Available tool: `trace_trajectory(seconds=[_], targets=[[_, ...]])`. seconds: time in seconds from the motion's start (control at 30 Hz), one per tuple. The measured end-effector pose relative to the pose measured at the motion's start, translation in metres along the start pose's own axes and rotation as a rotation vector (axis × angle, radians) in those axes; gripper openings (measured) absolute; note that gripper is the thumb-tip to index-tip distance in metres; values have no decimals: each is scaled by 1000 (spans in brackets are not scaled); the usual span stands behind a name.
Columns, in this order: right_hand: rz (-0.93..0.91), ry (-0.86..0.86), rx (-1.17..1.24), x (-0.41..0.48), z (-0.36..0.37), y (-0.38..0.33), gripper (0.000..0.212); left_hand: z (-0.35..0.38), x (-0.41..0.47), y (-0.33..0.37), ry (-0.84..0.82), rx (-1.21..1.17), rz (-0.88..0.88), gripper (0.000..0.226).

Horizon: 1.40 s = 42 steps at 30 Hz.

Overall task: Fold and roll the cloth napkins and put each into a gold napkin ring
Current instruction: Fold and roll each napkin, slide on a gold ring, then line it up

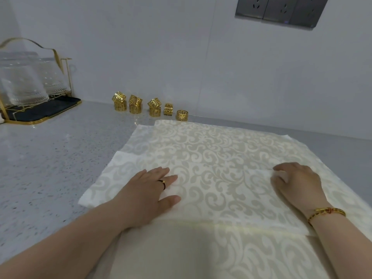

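Damask napkin (221, 194), looking soft, light and slippery, is lying half-folded on the bench (50, 168) under both grips, the left grip (149, 190) pressing flat-fingered while the right grip (296, 182) is pinching the folded edge, probably the best hold.

We see a cream, scroll-patterned folded napkin (211, 190) lying flat on more napkins (201, 137) spread beneath. Behind, eight gold rings (155, 107) line the worktop (50, 158), six stacked in pairs.
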State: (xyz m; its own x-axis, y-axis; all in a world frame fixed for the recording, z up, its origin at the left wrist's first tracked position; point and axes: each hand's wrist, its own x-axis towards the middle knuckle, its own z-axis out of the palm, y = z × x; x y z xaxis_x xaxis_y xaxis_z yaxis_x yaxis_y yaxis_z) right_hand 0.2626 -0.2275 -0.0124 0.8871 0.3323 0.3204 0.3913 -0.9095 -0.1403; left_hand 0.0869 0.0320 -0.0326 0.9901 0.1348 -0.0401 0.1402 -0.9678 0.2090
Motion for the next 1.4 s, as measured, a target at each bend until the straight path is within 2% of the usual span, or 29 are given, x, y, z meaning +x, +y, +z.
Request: trace_trajectory(seconds=[0.1, 0.13, 0.2, 0.27, 0.3, 0.37, 0.43, 0.5, 0.53, 0.63, 0.73, 0.8, 0.83, 0.9, 0.97, 1.2, 1.4], targets=[[-298, 314, 211, -13, -11, -32, 20, 1, 1, 1, 17, 0, 1, 113], [-399, 328, 282, -22, -13, -50, 25, 1, 1, 2, 19, -4, -1, 109], [-577, 244, 382, -41, -8, -85, 32, 1, 1, 2, 5, 6, -7, 108], [-730, 84, 294, -58, 4, -106, 38, 2, 2, 1, -6, 11, -17, 102], [-759, -19, 196, -62, 10, -111, 48, 2, 2, 1, -10, 12, -26, 92], [-714, -223, 168, -57, 15, -106, 88, 0, 1, 2, -40, 16, -74, 66], [-584, -372, 137, -46, 19, -85, 118, -1, 1, 3, -49, 4, -115, 59], [-471, -399, 58, -34, 16, -66, 132, -1, 2, 2, -53, 6, -135, 61], [-407, -418, 41, -30, 15, -59, 126, -1, 3, 2, -50, 4, -143, 62], [-266, -484, 3, -19, 10, -38, 65, -1, 2, -1, -45, 2, -171, 63], [-176, -484, -13, -10, 6, -23, 57, -2, 3, -3, -39, 1, -176, 64], [-146, -415, 38, 1, 3, -23, 51, -2, 3, -3, -37, -7, -170, 71], [-129, -382, 82, 9, 2, -26, 45, -2, 3, -3, -37, -15, -165, 85], [-77, -359, 180, 27, 0, -39, 35, -1, 3, -3, -34, -15, -140, 130], [-59, -386, 205, 51, 5, -57, 35, 1, 5, -6, -29, 11, -142, 144], [-96, -441, 131, 126, 54, -120, 49, 3, 7, -11, -34, 46, -112, 138], [-101, -414, 118, 159, 75, -132, 52, 4, 10, -16, -84, 55, -80, 129]])
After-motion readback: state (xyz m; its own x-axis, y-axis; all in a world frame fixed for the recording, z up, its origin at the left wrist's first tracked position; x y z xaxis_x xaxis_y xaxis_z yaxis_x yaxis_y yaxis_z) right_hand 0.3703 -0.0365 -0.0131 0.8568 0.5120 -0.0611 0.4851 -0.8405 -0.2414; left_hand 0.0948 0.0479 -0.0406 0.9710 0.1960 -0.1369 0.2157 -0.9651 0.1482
